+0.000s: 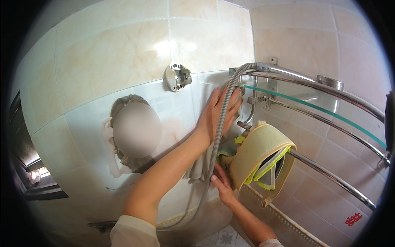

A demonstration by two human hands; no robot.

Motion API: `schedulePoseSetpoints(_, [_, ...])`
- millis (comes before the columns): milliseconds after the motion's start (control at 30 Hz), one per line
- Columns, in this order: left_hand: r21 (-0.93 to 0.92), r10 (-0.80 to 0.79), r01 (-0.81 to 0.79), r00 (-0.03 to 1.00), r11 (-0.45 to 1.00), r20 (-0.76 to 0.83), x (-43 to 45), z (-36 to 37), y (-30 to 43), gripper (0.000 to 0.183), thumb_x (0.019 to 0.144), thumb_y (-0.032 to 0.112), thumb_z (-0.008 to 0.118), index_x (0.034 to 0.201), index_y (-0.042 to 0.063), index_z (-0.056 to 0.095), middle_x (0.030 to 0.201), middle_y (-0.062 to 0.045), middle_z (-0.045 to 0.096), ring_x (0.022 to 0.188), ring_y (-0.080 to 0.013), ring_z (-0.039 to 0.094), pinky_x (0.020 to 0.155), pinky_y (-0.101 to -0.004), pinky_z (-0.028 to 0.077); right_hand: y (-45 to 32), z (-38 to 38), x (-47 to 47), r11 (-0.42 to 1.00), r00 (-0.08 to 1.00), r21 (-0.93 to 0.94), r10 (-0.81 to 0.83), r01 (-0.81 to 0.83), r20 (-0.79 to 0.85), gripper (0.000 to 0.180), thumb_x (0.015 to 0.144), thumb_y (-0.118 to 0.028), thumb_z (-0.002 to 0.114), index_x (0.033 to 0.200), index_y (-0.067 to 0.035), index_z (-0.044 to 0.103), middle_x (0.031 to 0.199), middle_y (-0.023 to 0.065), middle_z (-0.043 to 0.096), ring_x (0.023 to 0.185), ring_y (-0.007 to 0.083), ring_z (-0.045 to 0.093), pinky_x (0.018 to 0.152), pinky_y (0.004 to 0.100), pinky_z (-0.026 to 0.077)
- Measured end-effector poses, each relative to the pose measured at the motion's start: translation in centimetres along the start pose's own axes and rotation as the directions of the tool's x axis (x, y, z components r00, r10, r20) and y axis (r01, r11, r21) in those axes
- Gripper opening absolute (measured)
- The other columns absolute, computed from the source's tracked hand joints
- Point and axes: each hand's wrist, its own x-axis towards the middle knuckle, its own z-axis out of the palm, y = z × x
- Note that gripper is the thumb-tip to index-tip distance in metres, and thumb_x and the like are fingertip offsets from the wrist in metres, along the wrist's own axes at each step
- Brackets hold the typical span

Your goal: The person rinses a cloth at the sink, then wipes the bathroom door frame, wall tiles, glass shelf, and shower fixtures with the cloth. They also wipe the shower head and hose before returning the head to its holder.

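My left hand (pixel 220 112) reaches up to the wall corner, back towards me and fingers slightly apart, at the left end of the glass shelf. The ribbed metal shower hose (pixel 221 123) crosses in front of it; its palm side is hidden. Lower down, my right hand (pixel 224 186) is beside the hose, thumb close to it and fingertips partly hidden. Just right of that hand, a pale yellow strap-like item (pixel 262 148) and a grey cloth piece with neon-yellow zip edging (pixel 273 173) hang over a lower metal bar (pixel 333 177). A grey cloth (pixel 197 168) shows behind the hose.
A glass shelf (pixel 311 103) with metal rails runs along the right wall. The shower head (pixel 330 82) lies on its top rail. A metal wall bracket (pixel 178 77) protrudes above a wall picture of a person (pixel 135 129). Small hooks (pixel 267 103) hang from the middle rail.
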Motion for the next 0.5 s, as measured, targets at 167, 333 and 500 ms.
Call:
schedulePoseSetpoints(167, [-0.185, -0.268, 0.225, 0.93, 0.957, -0.252, 3.1, -0.6, -1.6, 0.047, 0.092, 0.018, 0.059, 0.136, 0.003, 0.053, 0.136, -0.02, 0.052, 0.135, -0.0365, 0.04, 0.112, -0.0489, 0.034, 0.8, -0.2, -0.5, 0.965, 0.99, -0.249, -0.108, 0.083, -0.088, 0.081, 0.097, -0.025, 0.058, 0.157, -0.003, 0.008, 0.16, 0.0174, 0.018, 0.146, 0.0308, 0.025, 0.117, 0.0429, 0.024])
schedulePoseSetpoints(333, [0.093, -0.118, 0.136, 0.976, 0.986, -0.183, -3.7, -2.6, -2.0, 0.046, 0.09, 0.014, 0.053, 0.133, -0.002, 0.053, 0.144, -0.019, 0.047, 0.139, -0.0348, 0.038, 0.115, -0.0463, 0.03, 0.0, 2.3, -2.1, 0.71, 0.912, -0.635, -0.41, 0.304, -0.021, 0.081, 0.09, -0.011, 0.059, 0.155, 0.001, 0.012, 0.159, 0.0246, 0.015, 0.146, 0.0402, 0.021, 0.118, 0.046, 0.02])
schedulePoseSetpoints(500, [0.108, 0.039, -0.037, 0.999, 0.993, -0.02, -10.7, -5.5, -1.8, 0.046, 0.09, 0.016, 0.053, 0.133, 0.001, 0.053, 0.142, -0.019, 0.049, 0.136, -0.0342, 0.043, 0.115, -0.0457, 0.031, 0.2, 4.9, -2.2, 0.507, 0.818, -0.7, -0.54, 0.503, 0.197, 0.075, 0.083, -0.004, 0.062, 0.15, 0.003, 0.026, 0.157, 0.0282, 0.018, 0.146, 0.0463, 0.019, 0.117, 0.0506, 0.019])
